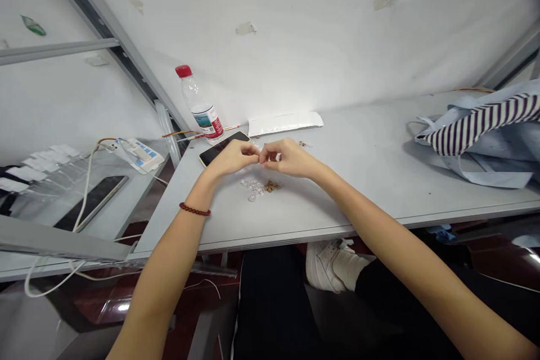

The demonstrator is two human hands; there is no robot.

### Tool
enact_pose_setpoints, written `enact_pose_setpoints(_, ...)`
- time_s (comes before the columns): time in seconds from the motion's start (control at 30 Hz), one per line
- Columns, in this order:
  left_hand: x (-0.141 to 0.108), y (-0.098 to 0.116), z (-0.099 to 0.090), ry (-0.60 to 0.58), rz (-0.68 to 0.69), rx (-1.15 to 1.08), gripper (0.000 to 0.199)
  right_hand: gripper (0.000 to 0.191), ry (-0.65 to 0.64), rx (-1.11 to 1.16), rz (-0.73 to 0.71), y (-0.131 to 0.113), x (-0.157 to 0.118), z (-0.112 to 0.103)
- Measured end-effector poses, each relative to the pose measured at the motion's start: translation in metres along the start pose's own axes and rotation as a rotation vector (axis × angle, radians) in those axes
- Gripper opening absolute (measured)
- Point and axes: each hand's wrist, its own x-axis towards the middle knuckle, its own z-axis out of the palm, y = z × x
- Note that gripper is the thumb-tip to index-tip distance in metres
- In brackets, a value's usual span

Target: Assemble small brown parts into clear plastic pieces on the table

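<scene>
My left hand (236, 156) and my right hand (289, 158) meet fingertip to fingertip just above the grey table (358, 163). Both are closed in a pinch; whatever sits between the fingers is too small to make out. Below them on the table lies a loose group of clear, shiny pieces (252, 188). Beside these, to the right, is a small pile of brown pieces (271, 185). A few tiny reddish and clear bits (304, 144) rest behind my right hand. Under and behind my left hand lies a dark phone (219, 149).
A red-capped plastic bottle (206, 115) stands at the back left. A white strip-shaped packet (287, 122) lies along the wall. At the right is a light blue bag (476, 135) with a striped strap. A power strip (141, 154) and another phone (93, 202) lie on the left surface.
</scene>
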Motion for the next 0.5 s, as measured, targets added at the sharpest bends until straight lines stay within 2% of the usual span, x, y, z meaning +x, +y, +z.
enact_pose_setpoints(0.13, -0.001, -0.003, -0.011, 0.129, -0.119, -0.031, 0.014, 0.008, -0.157, -0.137, -0.045, 0.003, 0.001, 0.017)
enact_pose_setpoints(0.27, -0.001, -0.007, -0.021, 0.255, -0.19, -0.118, 0.012, 0.025, -0.172, -0.316, -0.031, -0.005, -0.001, 0.041)
enact_pose_setpoints(0.4, 0.001, -0.011, -0.027, 0.34, -0.246, -0.291, 0.012, 0.024, -0.174, -0.433, -0.056, -0.01, -0.002, 0.057)
enact_pose_setpoints(0.5, 0.002, -0.012, -0.026, 0.342, -0.238, -0.399, 0.016, 0.026, -0.185, -0.478, -0.095, -0.005, 0.0, 0.063)
